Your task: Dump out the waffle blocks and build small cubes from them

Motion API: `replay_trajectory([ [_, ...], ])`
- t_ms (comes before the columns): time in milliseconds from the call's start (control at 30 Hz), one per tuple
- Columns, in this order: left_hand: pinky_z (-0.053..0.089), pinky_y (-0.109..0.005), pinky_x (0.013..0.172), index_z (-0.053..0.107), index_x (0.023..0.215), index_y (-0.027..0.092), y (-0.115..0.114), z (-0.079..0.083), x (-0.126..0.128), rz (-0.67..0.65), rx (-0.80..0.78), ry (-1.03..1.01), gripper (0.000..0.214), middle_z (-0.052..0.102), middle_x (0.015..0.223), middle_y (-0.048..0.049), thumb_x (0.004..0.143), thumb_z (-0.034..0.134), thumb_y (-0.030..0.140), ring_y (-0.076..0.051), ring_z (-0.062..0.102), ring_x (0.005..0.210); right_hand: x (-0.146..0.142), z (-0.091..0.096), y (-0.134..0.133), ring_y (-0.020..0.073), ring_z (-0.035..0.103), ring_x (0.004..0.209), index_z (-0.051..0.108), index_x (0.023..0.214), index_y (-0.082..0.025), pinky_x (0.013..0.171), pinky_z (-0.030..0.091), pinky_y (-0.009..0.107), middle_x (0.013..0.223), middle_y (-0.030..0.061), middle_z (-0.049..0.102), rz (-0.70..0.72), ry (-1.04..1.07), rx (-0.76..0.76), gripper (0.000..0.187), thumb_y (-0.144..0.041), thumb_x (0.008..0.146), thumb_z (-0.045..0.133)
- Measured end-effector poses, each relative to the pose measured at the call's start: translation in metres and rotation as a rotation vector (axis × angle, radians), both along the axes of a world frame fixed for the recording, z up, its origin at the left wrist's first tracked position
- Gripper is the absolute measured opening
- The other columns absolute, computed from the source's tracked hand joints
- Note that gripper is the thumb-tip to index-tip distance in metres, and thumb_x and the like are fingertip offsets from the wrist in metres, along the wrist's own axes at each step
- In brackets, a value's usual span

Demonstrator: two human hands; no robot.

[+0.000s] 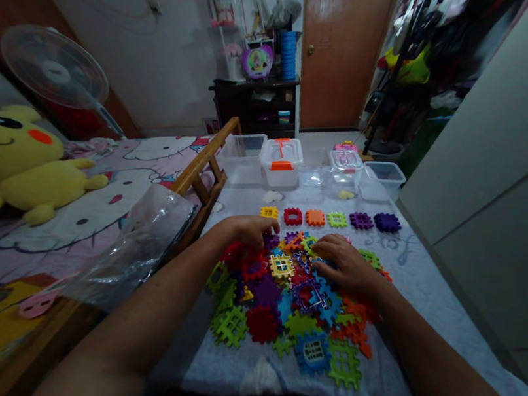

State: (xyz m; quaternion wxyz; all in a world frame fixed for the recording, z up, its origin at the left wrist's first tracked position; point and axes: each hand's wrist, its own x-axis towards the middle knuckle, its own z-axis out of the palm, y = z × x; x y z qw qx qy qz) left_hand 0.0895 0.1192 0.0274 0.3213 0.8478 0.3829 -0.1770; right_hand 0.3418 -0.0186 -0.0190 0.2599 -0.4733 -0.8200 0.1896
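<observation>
My left hand (255,229) reaches over the far left edge of a heap of plastic building pieces (307,320). Its fingers point right and downward, just below a yellow window piece (269,212); I see nothing held in them. Over the right side of the heap lies my right hand (346,262), fingers spread and touching pieces. Between the hands a pale yellow window piece (281,266) sits on top. Beyond them runs a row: the yellow piece, then red (292,216), orange (315,217), light green (337,219), purple (361,220) and dark violet (387,222) pieces.
Clear plastic boxes (243,161), one with an orange-latched lid (282,163), stand along the table's far side. A wooden bed rail (203,160) and a clear plastic bag (127,245) border the left. A white cabinet (494,144) flanks the right.
</observation>
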Motion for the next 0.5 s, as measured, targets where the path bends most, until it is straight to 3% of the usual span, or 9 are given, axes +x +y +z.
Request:
replay_trajectory([
  [100,0.052,-0.025,0.073,0.053,0.13,0.021,0.002,-0.001,0.004,-0.023,-0.014,0.041,0.08,0.064,0.126,-0.0078,0.051,0.059,0.01,-0.022,0.062,0.101,0.0,0.001,0.0,0.0249,0.058,0.098,0.067,0.101,-0.02,0.09,0.046,0.042,0.103,0.0096,0.065,-0.002,-0.013,-0.001,0.019,-0.034,0.091,0.059],
  [500,0.052,-0.026,0.063,0.048,0.132,0.02,-0.004,0.01,0.012,-0.027,-0.076,0.158,0.081,0.065,0.12,-0.0078,0.052,0.061,0.014,-0.022,0.064,0.09,0.002,-0.003,0.0,0.0246,0.061,0.1,0.067,0.106,-0.02,0.091,0.048,0.043,0.107,0.0102,0.066,-0.039,0.005,-0.008,0.023,-0.035,0.09,0.061],
])
